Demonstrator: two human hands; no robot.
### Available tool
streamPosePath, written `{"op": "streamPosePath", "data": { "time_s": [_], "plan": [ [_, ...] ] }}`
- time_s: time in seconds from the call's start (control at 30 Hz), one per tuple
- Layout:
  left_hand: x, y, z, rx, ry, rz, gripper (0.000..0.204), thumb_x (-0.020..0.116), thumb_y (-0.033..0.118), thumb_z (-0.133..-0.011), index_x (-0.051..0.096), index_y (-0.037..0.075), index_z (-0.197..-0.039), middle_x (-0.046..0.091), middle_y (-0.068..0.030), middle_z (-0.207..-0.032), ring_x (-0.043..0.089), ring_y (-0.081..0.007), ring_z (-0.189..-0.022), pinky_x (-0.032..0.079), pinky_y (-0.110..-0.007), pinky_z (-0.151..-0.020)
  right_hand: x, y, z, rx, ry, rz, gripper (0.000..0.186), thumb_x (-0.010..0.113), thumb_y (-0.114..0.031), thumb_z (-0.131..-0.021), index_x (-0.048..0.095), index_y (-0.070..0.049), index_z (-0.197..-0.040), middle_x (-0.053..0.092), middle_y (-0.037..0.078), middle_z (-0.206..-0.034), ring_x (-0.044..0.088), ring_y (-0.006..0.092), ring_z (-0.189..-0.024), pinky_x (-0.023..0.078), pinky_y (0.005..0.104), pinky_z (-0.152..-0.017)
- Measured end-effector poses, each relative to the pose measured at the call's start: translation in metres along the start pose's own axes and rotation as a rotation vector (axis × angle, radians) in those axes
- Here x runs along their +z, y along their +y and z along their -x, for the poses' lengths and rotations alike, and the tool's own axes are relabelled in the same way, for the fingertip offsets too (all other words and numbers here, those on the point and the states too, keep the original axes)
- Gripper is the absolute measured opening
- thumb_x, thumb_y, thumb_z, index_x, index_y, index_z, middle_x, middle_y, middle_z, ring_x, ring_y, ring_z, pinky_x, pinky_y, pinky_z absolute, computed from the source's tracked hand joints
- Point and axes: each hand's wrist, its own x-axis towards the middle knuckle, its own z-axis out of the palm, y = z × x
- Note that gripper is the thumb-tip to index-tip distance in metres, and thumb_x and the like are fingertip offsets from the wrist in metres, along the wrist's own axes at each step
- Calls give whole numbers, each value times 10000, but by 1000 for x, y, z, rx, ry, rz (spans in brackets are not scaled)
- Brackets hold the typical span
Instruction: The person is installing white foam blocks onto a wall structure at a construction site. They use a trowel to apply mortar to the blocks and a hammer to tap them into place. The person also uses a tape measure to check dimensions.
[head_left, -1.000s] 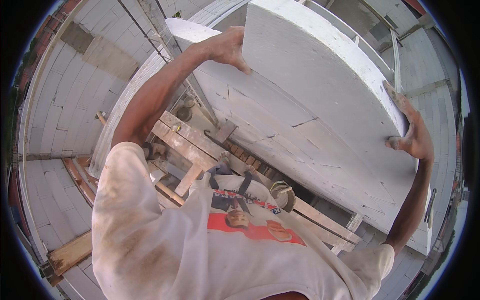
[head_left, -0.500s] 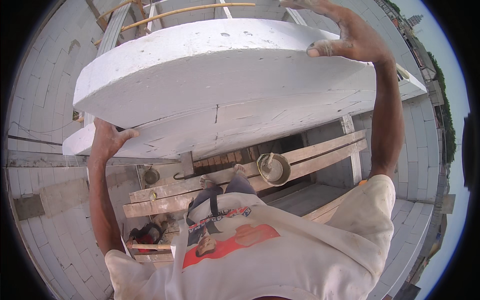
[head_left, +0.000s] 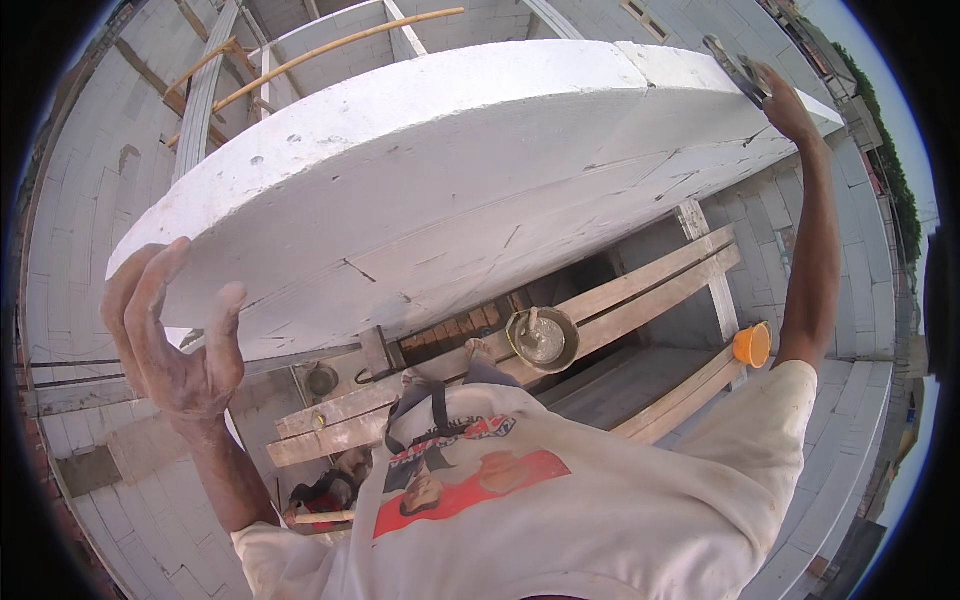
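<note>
A large white building block point(head_left: 400, 120) sits along the top of a pale block wall point(head_left: 430, 300), its left end nearest me. At that end is my left hand point(head_left: 185, 340), its fingers spread and bent round the edge, the thumb standing apart. Farther right, my right hand point(head_left: 785, 105) is closed on a dark, narrow hand tool point(head_left: 738, 72), whose exact kind I cannot make out. The tool is over the wall top, beyond a joint between the large block and the neighbouring white block point(head_left: 690, 72).
Below me, my feet stand on wooden planks point(head_left: 650, 290) with a bucket of grey mortar point(head_left: 542, 340). An orange bucket point(head_left: 752, 345) is at the right. Another person point(head_left: 325, 495) is far below at left. Bamboo poles point(head_left: 340, 50) cross behind the wall.
The large block has shifted left and sits against the neighbouring block. My right hand has left the block and taken hold of the tool. My left hand has moved to the block's end.
</note>
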Motion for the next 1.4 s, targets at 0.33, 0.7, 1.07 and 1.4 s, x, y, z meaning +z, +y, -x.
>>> {"op": "streamPosePath", "data": {
  "time_s": [0.33,0.7,1.07,1.4],
  "plan": [
    [99,44,-106,-112,-574,-72,1138,567,931,-615,499,152,-1442,590,-153,-1361,566,-373,-1245,431,-566,-1080,-9,46,-36,-117,-215,196,859,461,151,-723,329,-66,-1543,351,198,-1585,320,331,-1479,230,397,-1249],
    [41,-16,-74,-303,-675,-92,1323,553,1007,-476,526,75,-1415,610,-244,-1306,612,-410,-1183,481,-576,-1009,-29,-143,19,-745,9,-291,1069,858,-628,-611,445,-215,-1506,516,144,-1481,429,363,-1414,312,599,-1182],
    [49,-45,-49,-369,-618,-37,1225,649,933,-544,553,29,-1365,666,-259,-1117,677,-400,-1033,551,-551,-871,-77,-293,49,-529,-414,-225,621,703,-356,-864,535,-110,-1408,591,160,-1383,545,320,-1300,421,443,-1099],
    [50,-46,-51,-303,-584,-37,1091,700,855,-608,595,3,-1282,676,-241,-1024,698,-361,-941,570,-509,-785,-90,-320,69,-416,-333,-124,416,533,-356,-1020,583,-116,-1357,600,138,-1367,578,261,-1259,451,384,-1071]
  ]
}}
